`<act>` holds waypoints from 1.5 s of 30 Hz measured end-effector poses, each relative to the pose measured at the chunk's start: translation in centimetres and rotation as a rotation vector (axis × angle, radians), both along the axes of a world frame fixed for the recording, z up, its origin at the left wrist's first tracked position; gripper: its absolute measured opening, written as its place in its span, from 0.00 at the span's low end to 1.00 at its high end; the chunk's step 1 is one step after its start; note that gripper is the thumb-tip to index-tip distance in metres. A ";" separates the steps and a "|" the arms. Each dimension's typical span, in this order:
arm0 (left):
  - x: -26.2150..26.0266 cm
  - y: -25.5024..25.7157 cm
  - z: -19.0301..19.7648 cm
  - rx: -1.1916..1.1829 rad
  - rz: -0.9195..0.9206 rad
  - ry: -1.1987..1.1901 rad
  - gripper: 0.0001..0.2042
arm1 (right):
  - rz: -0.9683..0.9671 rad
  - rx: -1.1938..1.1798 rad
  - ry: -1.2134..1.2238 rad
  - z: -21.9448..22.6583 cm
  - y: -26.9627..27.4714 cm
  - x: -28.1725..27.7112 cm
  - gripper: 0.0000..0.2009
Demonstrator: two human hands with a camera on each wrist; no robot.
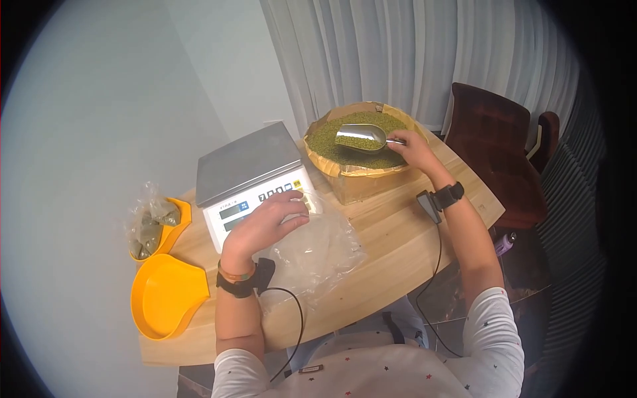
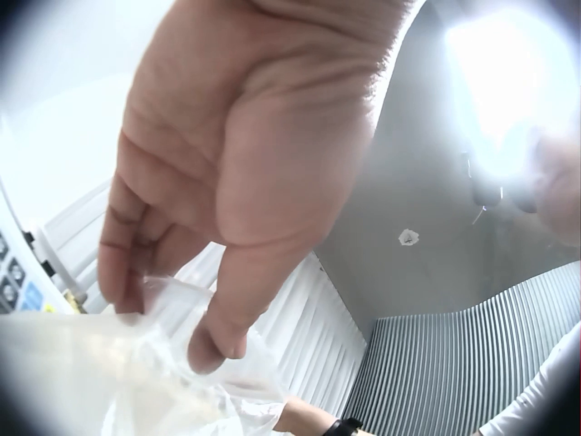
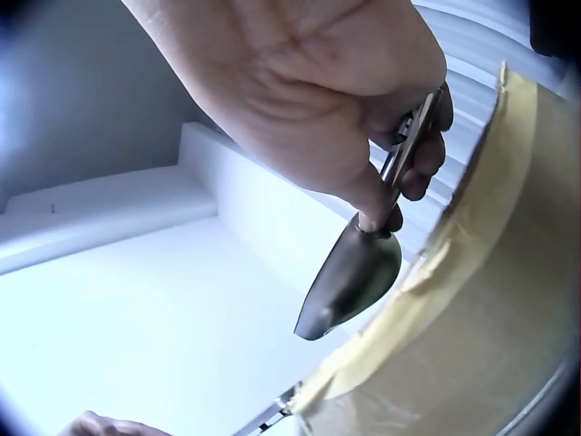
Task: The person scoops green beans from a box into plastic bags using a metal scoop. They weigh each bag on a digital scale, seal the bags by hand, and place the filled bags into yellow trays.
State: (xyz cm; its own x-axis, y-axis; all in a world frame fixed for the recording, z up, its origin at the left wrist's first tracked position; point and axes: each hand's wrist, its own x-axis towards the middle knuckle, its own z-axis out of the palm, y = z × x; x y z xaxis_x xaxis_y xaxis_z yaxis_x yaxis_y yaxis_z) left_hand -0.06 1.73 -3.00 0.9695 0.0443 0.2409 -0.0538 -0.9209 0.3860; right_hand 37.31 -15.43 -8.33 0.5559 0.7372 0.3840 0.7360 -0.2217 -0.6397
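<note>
My right hand grips the handle of a metal scoop, with the thumb along it in the right wrist view. Small green beans, like mung beans, lie in the scoop and fill a cardboard box with a tan taped rim; the scoop is over them. My left hand is in front of a digital scale, holding a clear plastic bag. In the left wrist view the bag's thin film spans from the bent fingers to the thumb.
At the table's left end lies a yellow scoop-shaped pan. Behind it, a second yellow pan bears small filled plastic bags. A dark red chair stands past the right edge of the wooden table. Cables trail from both wrist cameras.
</note>
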 end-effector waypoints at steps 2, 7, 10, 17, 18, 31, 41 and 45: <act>0.0 0.1 0.0 -0.006 -0.012 -0.005 0.11 | 0.093 0.038 0.063 2.0 -0.7 -1.8 0.10; 0.1 0.5 -0.5 -0.046 -0.002 0.011 0.11 | 0.315 0.028 0.304 5.9 -1.9 -6.7 0.12; 0.0 0.1 -0.2 -0.057 -0.035 -0.084 0.10 | 0.455 -0.047 0.306 6.7 -2.0 -8.1 0.11; -0.2 0.3 -0.2 -0.054 -0.036 -0.069 0.10 | 0.342 -0.158 -0.415 9.8 -2.4 -13.4 0.10; -0.1 0.4 -0.3 -0.055 -0.028 -0.073 0.10 | 0.299 -0.144 -0.562 10.1 -2.4 -14.3 0.11; -0.8 1.0 1.0 -0.022 -0.014 -0.022 0.10 | 0.218 0.009 -0.718 12.1 -2.2 -14.6 0.08; -1.3 0.9 1.9 -0.059 -0.007 -0.244 0.08 | -0.317 -0.158 -0.962 5.9 0.2 -3.8 0.06; -1.3 1.2 2.0 -0.057 0.109 -0.112 0.11 | -0.316 -0.218 -1.006 2.3 2.0 -2.8 0.05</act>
State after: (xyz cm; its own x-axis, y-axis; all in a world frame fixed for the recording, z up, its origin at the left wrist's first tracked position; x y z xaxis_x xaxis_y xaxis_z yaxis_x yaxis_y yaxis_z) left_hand -1.35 2.91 -1.03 0.9256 0.1643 0.3411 -0.0003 -0.9006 0.4346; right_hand 34.50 -13.46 -6.00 0.2352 0.7235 0.6491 0.7916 -0.5301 0.3040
